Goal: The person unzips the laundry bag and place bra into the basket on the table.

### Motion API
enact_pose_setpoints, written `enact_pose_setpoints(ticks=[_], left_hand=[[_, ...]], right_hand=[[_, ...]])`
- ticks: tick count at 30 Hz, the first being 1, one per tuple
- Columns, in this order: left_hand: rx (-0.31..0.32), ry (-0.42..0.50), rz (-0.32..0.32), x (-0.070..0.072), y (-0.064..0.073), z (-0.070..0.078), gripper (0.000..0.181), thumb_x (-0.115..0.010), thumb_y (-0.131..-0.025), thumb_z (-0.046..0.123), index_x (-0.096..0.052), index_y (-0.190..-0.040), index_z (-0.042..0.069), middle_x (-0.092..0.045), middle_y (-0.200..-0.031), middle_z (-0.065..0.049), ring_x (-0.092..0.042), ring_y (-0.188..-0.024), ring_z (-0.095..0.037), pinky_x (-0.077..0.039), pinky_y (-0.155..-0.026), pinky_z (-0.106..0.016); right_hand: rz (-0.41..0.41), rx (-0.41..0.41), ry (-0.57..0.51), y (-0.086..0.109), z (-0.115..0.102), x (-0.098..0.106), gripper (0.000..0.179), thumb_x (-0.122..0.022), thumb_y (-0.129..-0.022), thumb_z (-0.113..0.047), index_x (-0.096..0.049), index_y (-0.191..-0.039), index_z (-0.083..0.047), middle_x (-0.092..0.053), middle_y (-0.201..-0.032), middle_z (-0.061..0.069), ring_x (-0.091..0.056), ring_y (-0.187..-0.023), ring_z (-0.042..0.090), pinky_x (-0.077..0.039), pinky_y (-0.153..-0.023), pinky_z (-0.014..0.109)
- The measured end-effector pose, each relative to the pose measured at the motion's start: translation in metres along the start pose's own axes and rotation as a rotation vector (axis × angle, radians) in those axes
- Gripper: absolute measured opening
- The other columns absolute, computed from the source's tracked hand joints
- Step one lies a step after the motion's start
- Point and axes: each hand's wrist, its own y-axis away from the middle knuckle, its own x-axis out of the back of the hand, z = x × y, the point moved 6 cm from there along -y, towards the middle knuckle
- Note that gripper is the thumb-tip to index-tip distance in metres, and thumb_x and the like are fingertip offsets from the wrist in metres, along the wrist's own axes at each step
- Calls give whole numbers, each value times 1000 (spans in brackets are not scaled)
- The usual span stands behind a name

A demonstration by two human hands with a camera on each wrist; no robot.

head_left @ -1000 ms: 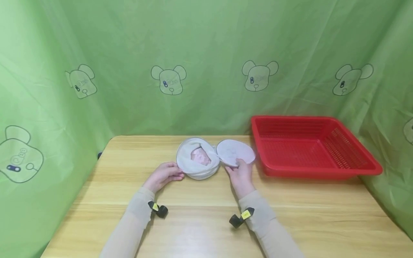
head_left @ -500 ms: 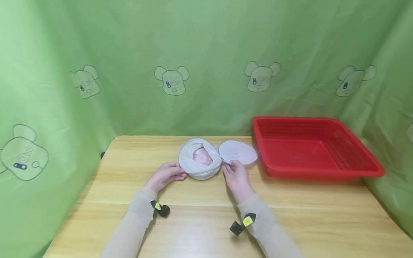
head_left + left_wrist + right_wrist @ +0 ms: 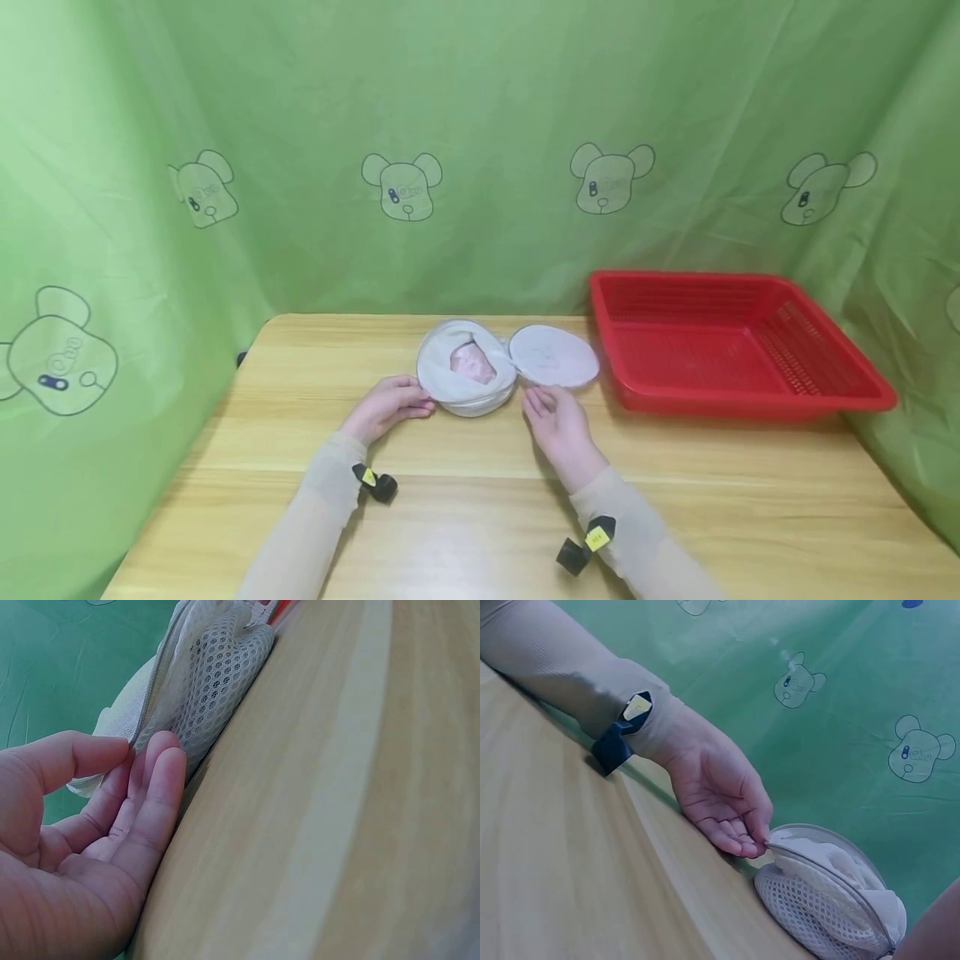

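A round white mesh laundry bag (image 3: 467,404) stands on the table, its lid (image 3: 553,357) folded out flat to the right. Through the round opening some pink cloth (image 3: 471,364) shows inside. My left hand (image 3: 386,408) pinches the bag's rim at its left side; the left wrist view shows thumb and forefinger meeting on the edge piping. My right hand (image 3: 561,429) lies just below the join of bag and lid, its fingers loosely bent close to the lid's near edge. Only a corner of that hand (image 3: 934,930) shows in the right wrist view.
A red plastic basket (image 3: 611,367) stands to the right, close to the lid. Behind the wooden table (image 3: 450,517) hangs a green curtain (image 3: 495,250) with bear-head prints, which also encloses both sides.
My right hand has let go of the lid and drawn back towards me, below its near edge. The left hand keeps its grip on the rim. The whole view has shifted slightly.
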Motion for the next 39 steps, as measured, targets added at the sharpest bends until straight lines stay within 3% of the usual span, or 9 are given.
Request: enact_pose_setpoints(ticks=[15,22,28,32,36,39], left_hand=[[9,12,4,0,0,-1,11,-57,-93,0,-58,-104,-2,-71,-88,-7,-70,-83,-15,-61,-85,-30],[7,1,2,2,-1,0,10,-56,-94,1,-57,-103,-4,-70,-85,-5,-69,-82,-14,-61,-84,-28],[2,3,13,2,-3,0,7,-56,-94,0,-58,-100,-1,-70,-84,-4,-69,-81,-14,-61,-82,-27],[-4,3,10,2,-3,0,7,-56,-94,0,-58,-100,-1,-70,-84,-4,-69,-80,-14,-61,-81,-27],[-10,2,0,2,-2,-1,8,-55,-94,0,-58,-101,-1,-70,-84,-4,-69,-80,-14,-61,-82,-28],[-14,1,-3,1,-2,-1,8,-55,-94,0,-58,-101,-2,-70,-84,-4,-69,-81,-14,-61,-82,-28]], right_hand=[[-72,-9,140,16,0,3,62,-31,-101,-3,4,-151,8,2,-162,21,-6,-152,27,-14,-127,35],[-106,-12,123,21,-8,-7,67,-31,-103,-9,14,-153,-3,1,-163,16,-7,-152,26,-16,-127,34],[-160,32,151,22,-18,-20,63,-32,-104,-8,4,-155,-7,-3,-164,16,-11,-153,26,-18,-127,34],[-189,101,185,20,-23,-30,59,-35,-103,-4,-8,-155,-6,-18,-158,16,-21,-149,26,-21,-126,36],[-202,173,251,17,-25,-40,48,-40,-101,-2,-27,-147,-5,-43,-136,8,-40,-133,22,-29,-123,40],[-217,234,366,14,-24,-49,40,-42,-99,0,-37,-138,-4,-53,-121,3,-49,-122,18,-40,-115,37]])
